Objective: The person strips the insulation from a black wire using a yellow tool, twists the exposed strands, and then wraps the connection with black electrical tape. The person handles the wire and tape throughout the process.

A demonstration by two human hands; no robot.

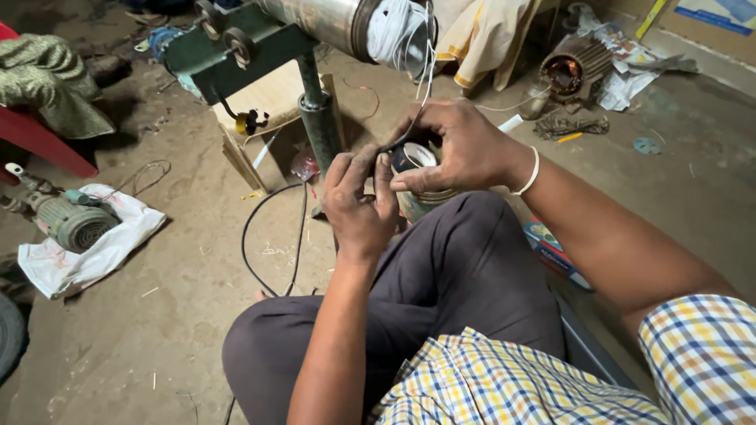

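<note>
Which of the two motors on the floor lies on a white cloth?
The grey-green motor at the left lies on the white cloth; the rusty motor at the top right lies among papers.

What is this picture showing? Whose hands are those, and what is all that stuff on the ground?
The camera sits on a person's head and looks down, so you see their own two hands and their bent knees. They sit on a dusty floor. The left hand and the right hand meet over a small round can. Together they pinch a thin dark sleeve, and white strands run up from it to a bundle on a shiny metal cylinder. That cylinder rests on a green metal stand. A black cable curls on the floor. To the left, an electric motor lies on a white cloth.
</note>
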